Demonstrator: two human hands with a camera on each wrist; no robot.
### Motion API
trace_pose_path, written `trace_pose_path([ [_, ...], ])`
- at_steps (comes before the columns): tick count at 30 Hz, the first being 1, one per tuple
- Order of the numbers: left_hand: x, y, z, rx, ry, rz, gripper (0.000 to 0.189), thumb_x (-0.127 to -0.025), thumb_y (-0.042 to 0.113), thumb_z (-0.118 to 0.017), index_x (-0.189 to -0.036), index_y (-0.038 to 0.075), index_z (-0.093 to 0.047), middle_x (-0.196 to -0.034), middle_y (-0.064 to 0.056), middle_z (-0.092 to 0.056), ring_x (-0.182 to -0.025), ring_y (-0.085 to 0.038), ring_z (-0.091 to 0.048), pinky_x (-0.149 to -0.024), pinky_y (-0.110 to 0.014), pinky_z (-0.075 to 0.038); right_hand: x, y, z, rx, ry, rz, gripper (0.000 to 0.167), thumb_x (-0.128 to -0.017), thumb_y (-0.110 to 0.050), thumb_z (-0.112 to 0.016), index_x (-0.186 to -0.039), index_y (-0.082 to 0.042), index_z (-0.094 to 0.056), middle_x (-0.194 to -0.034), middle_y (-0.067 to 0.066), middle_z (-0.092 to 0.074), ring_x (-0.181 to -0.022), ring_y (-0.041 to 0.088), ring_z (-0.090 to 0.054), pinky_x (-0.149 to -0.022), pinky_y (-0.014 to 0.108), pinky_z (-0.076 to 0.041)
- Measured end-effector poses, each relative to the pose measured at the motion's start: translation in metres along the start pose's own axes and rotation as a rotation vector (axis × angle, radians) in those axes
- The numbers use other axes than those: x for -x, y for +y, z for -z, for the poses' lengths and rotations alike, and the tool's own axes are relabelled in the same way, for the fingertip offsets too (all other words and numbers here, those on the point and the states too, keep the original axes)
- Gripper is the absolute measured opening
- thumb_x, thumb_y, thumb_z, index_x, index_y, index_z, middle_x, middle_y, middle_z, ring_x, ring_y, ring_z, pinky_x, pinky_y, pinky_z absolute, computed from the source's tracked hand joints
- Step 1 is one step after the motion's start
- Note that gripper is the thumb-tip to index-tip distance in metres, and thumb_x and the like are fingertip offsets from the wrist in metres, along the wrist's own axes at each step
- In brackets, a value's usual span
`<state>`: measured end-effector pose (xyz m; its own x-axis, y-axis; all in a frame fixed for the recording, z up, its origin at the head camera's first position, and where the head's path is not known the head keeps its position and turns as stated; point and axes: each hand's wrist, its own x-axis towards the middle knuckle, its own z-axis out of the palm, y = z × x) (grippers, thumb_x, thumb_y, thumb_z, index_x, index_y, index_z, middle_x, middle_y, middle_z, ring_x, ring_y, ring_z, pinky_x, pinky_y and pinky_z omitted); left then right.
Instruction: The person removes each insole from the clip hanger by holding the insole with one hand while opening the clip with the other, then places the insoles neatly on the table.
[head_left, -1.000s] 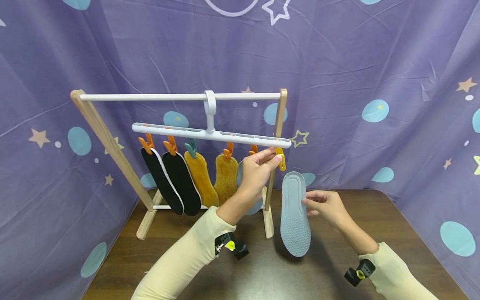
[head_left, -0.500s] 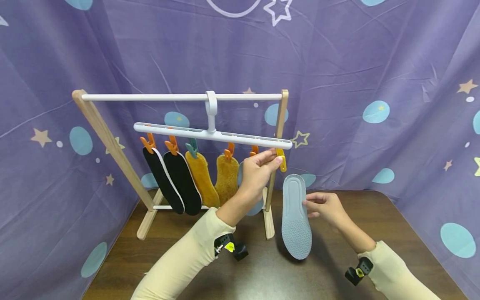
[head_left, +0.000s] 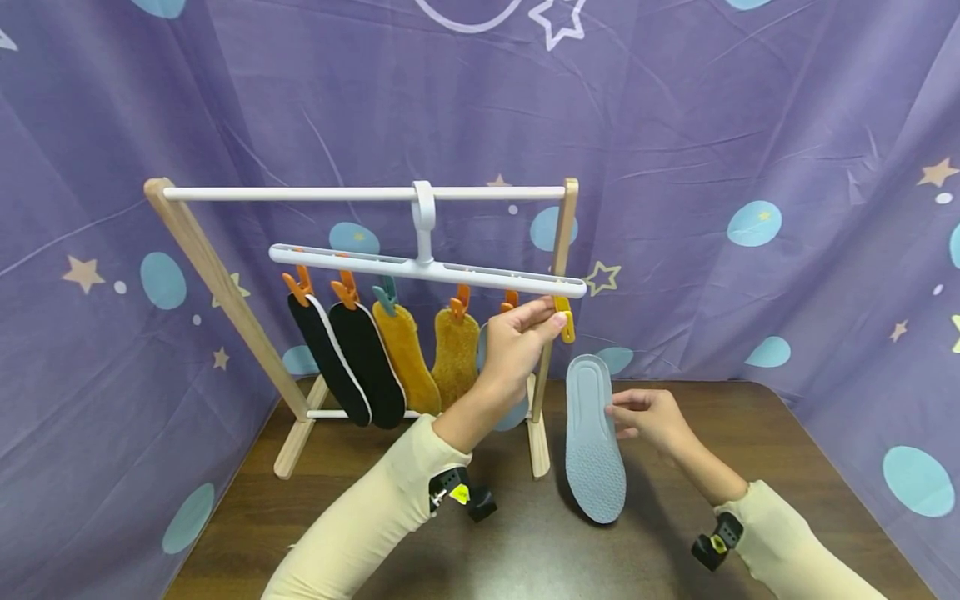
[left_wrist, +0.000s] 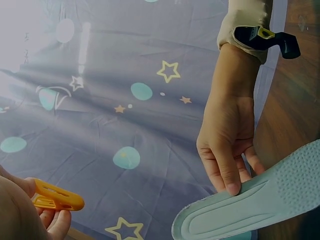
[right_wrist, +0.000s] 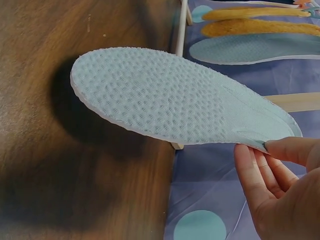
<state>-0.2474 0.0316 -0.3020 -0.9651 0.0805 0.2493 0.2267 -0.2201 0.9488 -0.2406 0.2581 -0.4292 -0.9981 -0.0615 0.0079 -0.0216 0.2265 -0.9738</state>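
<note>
My left hand (head_left: 513,350) pinches the yellow clip (head_left: 565,320) at the right end of the white hanger (head_left: 427,270). Thumb and fingers press on the two arms of that clip (left_wrist: 57,195) in the left wrist view. My right hand (head_left: 654,419) holds a light blue-grey insole (head_left: 595,442) by its right edge, between thumb and fingers. The insole (right_wrist: 150,95) is upright in the head view, heel end up, below and right of the clip and apart from it. Its textured forefoot end hangs over the table, with a shadow beneath.
Black insoles (head_left: 366,362) and fuzzy yellow insoles (head_left: 455,354) hang from orange and teal clips along the hanger. Another blue-grey insole (right_wrist: 250,48) hangs partly hidden behind my left hand. The hanger hooks on a wooden rack's white rod (head_left: 300,194). A purple curtain stands behind the table (head_left: 720,450).
The insole and my right hand have sunk slightly, widening the gap below the yellow clip. My left hand keeps its pinch on the clip.
</note>
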Motion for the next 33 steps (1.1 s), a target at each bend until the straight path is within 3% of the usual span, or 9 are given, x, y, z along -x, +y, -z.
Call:
trace_pose_path([
  [24,0.000,0.002,-0.001,0.006,0.004,0.006,0.035,-0.092,-0.001,-0.070,-0.126,-0.010,-0.066,-0.120,-0.027,-0.071,-0.100,-0.017,-0.071,-0.097,-0.031,-0.058,-0.007,0.016,-0.007,0.059,0.009,-0.029,0.029,-0.093,0.002,-0.068,-0.113,0.022,-0.063,-0.089,0.011,-0.076,-0.072,0.010,-0.070,-0.069,0.038,-0.065],
  [33,0.000,0.000,-0.001,0.012,0.005,-0.001,0.035,-0.092,-0.001,-0.070,-0.126,-0.010,-0.066,-0.121,-0.027,-0.071,-0.101,-0.017,-0.071,-0.096,-0.030,-0.058,-0.009,0.024,-0.008,0.073,0.028,-0.031,0.030,-0.093,0.000,-0.069,-0.112,0.022,-0.063,-0.094,0.019,-0.076,-0.074,0.012,-0.071,-0.069,0.040,-0.065],
])
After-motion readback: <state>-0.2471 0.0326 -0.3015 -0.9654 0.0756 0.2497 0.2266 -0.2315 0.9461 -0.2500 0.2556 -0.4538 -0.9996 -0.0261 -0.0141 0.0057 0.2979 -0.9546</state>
